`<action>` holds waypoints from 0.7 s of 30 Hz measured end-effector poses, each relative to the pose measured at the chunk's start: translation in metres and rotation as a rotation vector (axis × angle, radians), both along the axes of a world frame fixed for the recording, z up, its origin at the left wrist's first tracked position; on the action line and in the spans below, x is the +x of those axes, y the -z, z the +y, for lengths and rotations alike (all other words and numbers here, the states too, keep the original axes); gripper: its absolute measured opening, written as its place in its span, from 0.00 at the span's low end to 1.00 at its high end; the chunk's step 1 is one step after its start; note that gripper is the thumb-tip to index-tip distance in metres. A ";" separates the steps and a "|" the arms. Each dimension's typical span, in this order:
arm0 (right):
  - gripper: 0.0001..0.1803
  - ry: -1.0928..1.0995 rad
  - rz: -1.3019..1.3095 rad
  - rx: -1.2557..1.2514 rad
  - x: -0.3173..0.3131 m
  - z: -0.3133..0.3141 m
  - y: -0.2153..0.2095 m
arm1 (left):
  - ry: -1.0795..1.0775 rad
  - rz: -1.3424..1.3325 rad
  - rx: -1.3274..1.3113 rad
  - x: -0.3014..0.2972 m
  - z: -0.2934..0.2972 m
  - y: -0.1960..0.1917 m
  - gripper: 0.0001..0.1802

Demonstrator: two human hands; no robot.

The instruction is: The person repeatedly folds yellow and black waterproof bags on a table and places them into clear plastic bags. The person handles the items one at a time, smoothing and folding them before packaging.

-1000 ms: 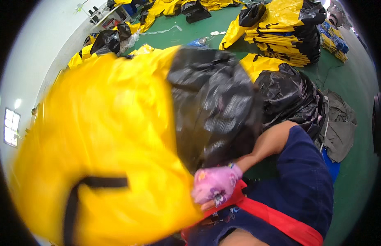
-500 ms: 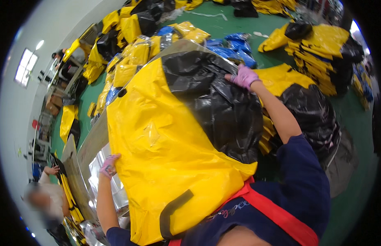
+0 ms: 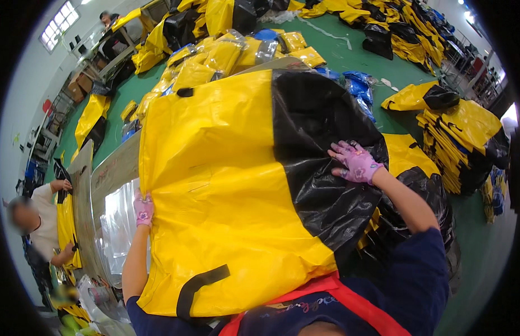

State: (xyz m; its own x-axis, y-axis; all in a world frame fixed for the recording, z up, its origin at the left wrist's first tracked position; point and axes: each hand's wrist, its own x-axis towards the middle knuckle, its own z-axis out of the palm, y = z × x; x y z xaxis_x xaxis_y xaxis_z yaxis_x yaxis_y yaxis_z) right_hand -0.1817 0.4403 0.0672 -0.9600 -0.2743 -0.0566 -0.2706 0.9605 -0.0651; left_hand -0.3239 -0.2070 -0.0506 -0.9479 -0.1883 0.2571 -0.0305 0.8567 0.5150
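A large yellow-and-black piece of shiny waterproof fabric (image 3: 220,162) lies spread in front of me, its near edge against my body. The left part is yellow and the right part black, with a short black strap (image 3: 198,285) near the bottom. My left hand (image 3: 143,209), in a pink flowered glove, is closed on the left yellow edge. On the black part rests my right hand (image 3: 356,162), gloved the same way, palm down with fingers spread. The fabric hides most of the worktable (image 3: 115,168) under it.
Clear plastic sheets (image 3: 119,218) lie on the table at left. A co-worker (image 3: 41,221) handles another yellow piece (image 3: 66,229) there. Packed yellow bundles (image 3: 215,59) are heaped beyond the table. Folded yellow-and-black stacks (image 3: 458,140) stand on the green floor (image 3: 394,120) at right.
My right hand has let go of the far right edge and now lies flat on the black part, nearer me. The fabric is spread flatter and wider; my left hand stays at its edge.
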 end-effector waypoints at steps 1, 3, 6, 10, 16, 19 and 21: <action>0.26 0.122 -0.331 0.107 -0.012 0.003 -0.007 | 0.013 -0.027 0.007 0.000 0.000 0.008 0.27; 0.30 0.157 -0.474 0.073 -0.079 -0.023 -0.077 | 0.078 0.080 -0.136 0.033 0.038 -0.017 0.34; 0.36 -0.041 0.438 -0.306 -0.165 -0.048 -0.092 | 0.607 -0.064 -0.600 0.083 0.083 -0.076 0.43; 0.40 0.174 -0.330 -0.148 -0.286 -0.042 -0.088 | 1.172 -0.788 -0.344 0.132 0.154 -0.156 0.41; 0.17 -0.234 0.843 -0.389 -0.202 -0.130 -0.115 | 1.040 -0.345 -0.326 0.075 0.244 -0.094 0.36; 0.07 -0.405 0.565 -0.221 -0.068 -0.146 -0.107 | 0.813 0.003 -0.520 0.049 0.271 -0.057 0.32; 0.09 -0.549 0.282 -0.276 0.004 -0.119 -0.063 | 0.790 0.024 -0.527 0.034 0.282 -0.056 0.30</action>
